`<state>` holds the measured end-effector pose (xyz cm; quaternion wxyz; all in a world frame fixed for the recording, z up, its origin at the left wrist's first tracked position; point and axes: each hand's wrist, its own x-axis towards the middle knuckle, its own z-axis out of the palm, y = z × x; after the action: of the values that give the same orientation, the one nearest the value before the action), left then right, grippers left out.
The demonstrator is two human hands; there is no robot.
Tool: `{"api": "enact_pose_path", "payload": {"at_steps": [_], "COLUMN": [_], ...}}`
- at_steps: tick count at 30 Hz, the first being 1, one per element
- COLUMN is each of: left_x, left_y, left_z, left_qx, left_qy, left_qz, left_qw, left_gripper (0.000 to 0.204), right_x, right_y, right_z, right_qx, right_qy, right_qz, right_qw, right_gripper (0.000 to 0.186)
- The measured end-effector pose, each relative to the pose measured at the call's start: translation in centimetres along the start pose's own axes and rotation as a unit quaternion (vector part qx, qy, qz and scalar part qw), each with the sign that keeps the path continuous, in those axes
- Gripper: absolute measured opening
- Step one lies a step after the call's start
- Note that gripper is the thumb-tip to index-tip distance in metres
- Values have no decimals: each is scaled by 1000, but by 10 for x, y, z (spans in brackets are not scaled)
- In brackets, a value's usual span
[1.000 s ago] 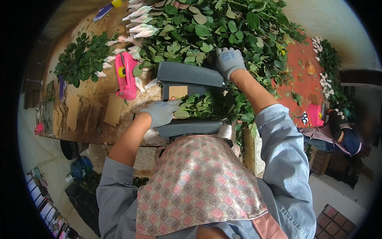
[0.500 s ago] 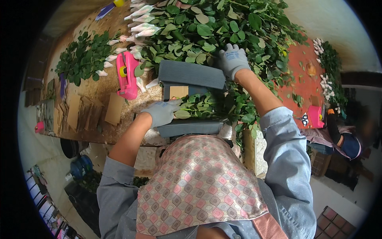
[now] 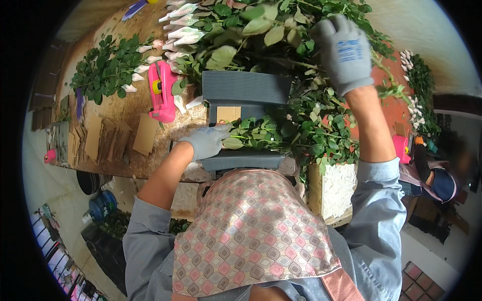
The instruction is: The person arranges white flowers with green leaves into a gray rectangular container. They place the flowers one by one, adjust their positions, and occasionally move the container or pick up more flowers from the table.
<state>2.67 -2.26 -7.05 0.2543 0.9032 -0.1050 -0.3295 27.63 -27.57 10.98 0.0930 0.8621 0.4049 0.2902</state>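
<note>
Both my hands wear grey gloves. My left hand (image 3: 205,142) lies flat with fingers stretched out, its tips touching the leafy rose stems (image 3: 253,135) in a dark grey ribbed cradle (image 3: 246,88). A piece of cardboard (image 3: 228,114) sits inside the cradle by those fingertips. Over the green pile at the far right, my right hand (image 3: 346,52) is raised and closed round a leafy rose stem (image 3: 389,80); part of its foliage is smeared by motion. White-wrapped rose heads (image 3: 186,35) stick out on the left of the large rose pile (image 3: 226,57).
A pink tape dispenser (image 3: 162,93) stands left of the cradle, near cardboard pieces (image 3: 103,138) and a smaller rose bunch (image 3: 108,70). A white-lined box (image 3: 331,188) is below the table edge. A co-worker (image 3: 442,180) is at the right beside another pink dispenser (image 3: 400,148).
My right hand has risen up and right from the pile with a leafy rose stem in its grip, and nearby foliage has shifted. My left hand has hardly moved.
</note>
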Motion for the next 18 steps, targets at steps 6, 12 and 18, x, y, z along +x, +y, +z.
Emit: {"api": "enact_pose_path", "payload": {"at_steps": [6, 12, 18], "left_x": [2, 0, 1], "left_y": [7, 5, 7], "left_z": [-11, -9, -17], "left_qx": [-1, 0, -109], "left_qy": [-41, -18, -50], "left_qz": [-20, -9, -34], "left_qw": [999, 1000, 992], "left_gripper": [50, 46, 43], "right_x": [23, -16, -124], "right_y": [16, 3, -15], "right_z": [-65, -81, -38], "right_qx": [21, 208, 369], "right_qy": [221, 85, -162], "right_qz": [17, 2, 31], "right_qw": [975, 974, 915], "right_gripper": [25, 21, 14]}}
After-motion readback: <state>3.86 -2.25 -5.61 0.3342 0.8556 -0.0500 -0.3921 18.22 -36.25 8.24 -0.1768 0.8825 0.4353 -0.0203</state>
